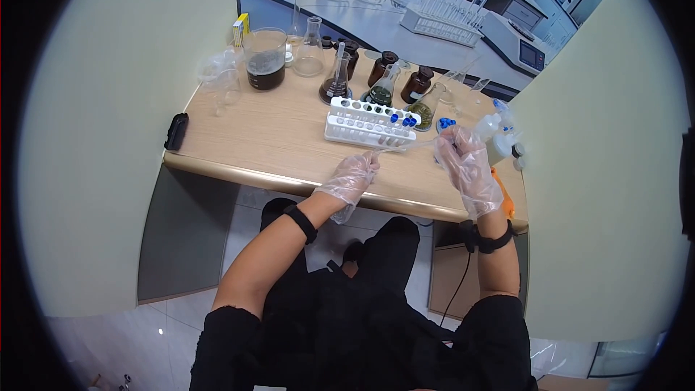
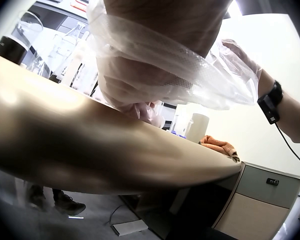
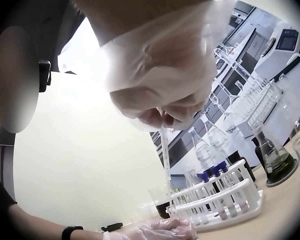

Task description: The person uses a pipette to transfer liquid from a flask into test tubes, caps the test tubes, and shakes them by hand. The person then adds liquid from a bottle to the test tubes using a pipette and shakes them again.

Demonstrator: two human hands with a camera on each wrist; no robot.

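Both hands wear clear plastic gloves, raised above the front of the table. A thin clear tube (image 1: 409, 147) spans the gap between them, slanting slightly. The right hand (image 1: 467, 166) pinches its right end; in the right wrist view the tube (image 3: 165, 155) hangs down from the fingertips. At the tube's other end, the left hand (image 1: 351, 177) has curled fingers gripping it. Just beyond the left hand stands a white test tube rack (image 1: 362, 137) holding several tubes, some with blue stoppers (image 1: 409, 122). Pinkish liquid shows low in some rack tubes (image 3: 232, 210).
Behind the rack stand flasks of dark and greenish liquid (image 1: 381, 93) and brown bottles (image 1: 418, 85). A beaker (image 1: 266, 65) of dark liquid is back left. Blue stoppers (image 1: 446, 124), white plastic bottles (image 1: 499, 146) and an orange cloth (image 1: 504, 192) lie right. A black object (image 1: 176, 132) sits at the left edge.
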